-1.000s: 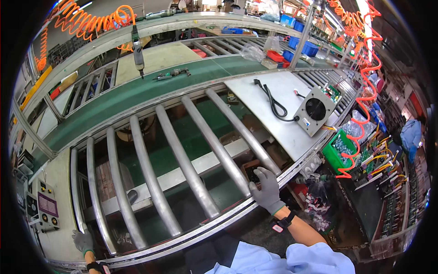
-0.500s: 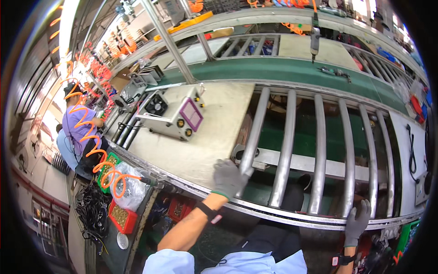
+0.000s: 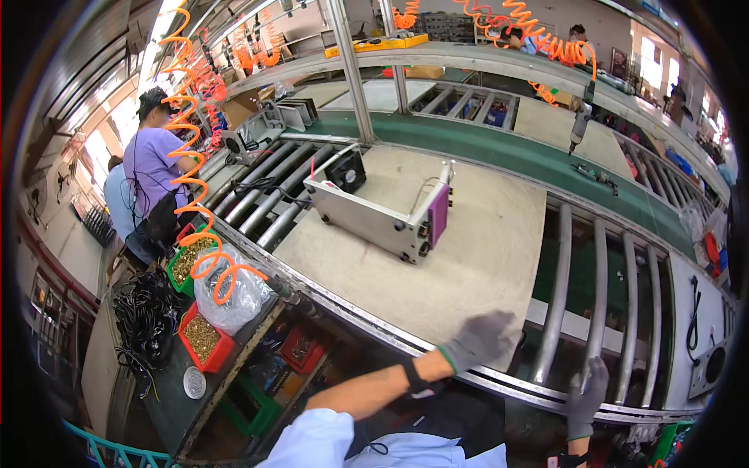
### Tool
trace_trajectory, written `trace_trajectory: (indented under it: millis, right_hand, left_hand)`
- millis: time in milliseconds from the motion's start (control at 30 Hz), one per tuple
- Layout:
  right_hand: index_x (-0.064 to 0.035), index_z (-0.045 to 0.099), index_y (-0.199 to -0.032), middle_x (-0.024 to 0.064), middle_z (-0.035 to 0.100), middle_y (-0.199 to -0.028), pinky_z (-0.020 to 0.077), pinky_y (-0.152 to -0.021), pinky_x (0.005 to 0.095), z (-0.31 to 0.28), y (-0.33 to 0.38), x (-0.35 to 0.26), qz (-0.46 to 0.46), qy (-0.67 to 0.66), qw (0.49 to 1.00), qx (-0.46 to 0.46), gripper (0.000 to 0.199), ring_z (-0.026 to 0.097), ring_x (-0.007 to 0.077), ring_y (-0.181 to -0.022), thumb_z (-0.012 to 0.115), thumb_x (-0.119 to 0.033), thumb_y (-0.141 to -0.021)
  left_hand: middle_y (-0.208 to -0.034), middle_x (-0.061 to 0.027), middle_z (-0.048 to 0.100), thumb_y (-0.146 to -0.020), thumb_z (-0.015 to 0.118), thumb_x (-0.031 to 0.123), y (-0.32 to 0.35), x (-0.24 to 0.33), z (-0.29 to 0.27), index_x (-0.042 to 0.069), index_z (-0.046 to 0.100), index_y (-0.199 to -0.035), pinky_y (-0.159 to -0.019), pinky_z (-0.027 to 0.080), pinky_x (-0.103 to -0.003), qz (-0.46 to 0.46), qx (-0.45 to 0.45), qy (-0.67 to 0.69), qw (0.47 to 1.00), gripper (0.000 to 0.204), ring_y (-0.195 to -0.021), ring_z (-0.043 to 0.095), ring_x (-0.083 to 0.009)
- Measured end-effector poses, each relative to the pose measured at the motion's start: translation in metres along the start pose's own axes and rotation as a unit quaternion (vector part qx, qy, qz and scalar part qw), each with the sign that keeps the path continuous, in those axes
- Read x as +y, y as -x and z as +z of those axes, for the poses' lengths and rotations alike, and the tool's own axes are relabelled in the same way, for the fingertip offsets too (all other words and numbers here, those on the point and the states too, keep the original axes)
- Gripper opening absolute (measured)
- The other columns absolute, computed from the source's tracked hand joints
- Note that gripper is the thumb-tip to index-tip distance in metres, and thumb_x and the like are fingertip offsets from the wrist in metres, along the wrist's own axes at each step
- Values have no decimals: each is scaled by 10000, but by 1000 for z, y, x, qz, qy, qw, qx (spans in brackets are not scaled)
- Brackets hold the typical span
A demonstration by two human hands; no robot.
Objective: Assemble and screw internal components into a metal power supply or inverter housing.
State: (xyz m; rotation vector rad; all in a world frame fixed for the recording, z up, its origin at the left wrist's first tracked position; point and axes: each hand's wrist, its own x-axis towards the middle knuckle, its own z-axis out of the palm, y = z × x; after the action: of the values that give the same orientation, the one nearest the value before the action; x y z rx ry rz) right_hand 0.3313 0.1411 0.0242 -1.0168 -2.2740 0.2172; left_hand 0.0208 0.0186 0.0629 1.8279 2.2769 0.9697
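Head view: The left hand (image 3: pixel 482 340), in a grey glove, lies flat with fingers extended on the near right corner of the beige board (image 3: pixel 437 242). It grips nothing. The right hand (image 3: pixel 587 396), also gloved in grey, rests on a metal roller (image 3: pixel 599 300) near the front rail, fingers spread and not clamped. The two hands are near each other but apart.

The board lies on the roller conveyor. On it stands an open metal chassis (image 3: pixel 378 209), well apart from both hands, with a round black fan (image 3: pixel 346 170) at its left end and a purple panel (image 3: pixel 438 214) at its right end.

Beyond the board runs a green belt (image 3: pixel 499 148). An orange coiled hose (image 3: pixel 191 179) hangs at left above a red bin (image 3: pixel 204 337) of small parts. A person in a purple shirt (image 3: pixel 152 168) stands at far left.
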Motion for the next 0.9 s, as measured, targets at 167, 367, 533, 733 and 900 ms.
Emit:
trace_trajectory:
  millis: [167,367,533,733,900]
  right_hand:
    - [40,559,-1210,241,551,-1259,360,-1066,546,19,-13,-81,-122,-25,990,-63,544,508,428,-1200,688,-222,-752]
    - [38,562,-1251,235,539,-1323,299,-1121,576,48,-9,-125,-162,10,979,-126,720,481,393,-1293,744,-454,-759]
    - [10,586,-1256,208,544,-1351,300,-1130,566,47,-8,-111,-146,2,982,-120,691,480,387,-1305,732,-465,-776]
    - [-20,588,-1273,203,548,-1363,295,-1139,572,35,-5,-103,-110,26,980,-165,649,463,382,-1337,705,-449,-801]
    - [-3,570,-1293,213,530,-1387,260,-1151,587,22,4,-79,-87,66,979,-171,646,444,399,-1345,640,-461,-844]
  left_hand:
    - [-1022,-131,651,-714,609,63,-27,-120,-110,73,638,-1144,-723,518,-424,84,272,-174,943,430,-846,639,-340]
    - [-1063,-142,605,-708,817,393,-43,-185,-194,47,609,-1098,-887,472,-432,83,91,-292,949,562,-1028,569,-347]
    - [-914,-142,575,-699,820,404,-63,-177,-141,57,621,-940,-771,454,-460,110,162,-206,959,467,-879,559,-347]
    - [-838,-119,568,-698,805,393,-48,-70,-73,86,620,-917,-732,437,-461,131,197,-166,957,420,-823,558,-324]
    - [-950,-134,599,-737,791,338,-30,-6,-61,69,626,-1007,-872,450,-485,98,154,-91,979,415,-923,575,-343]
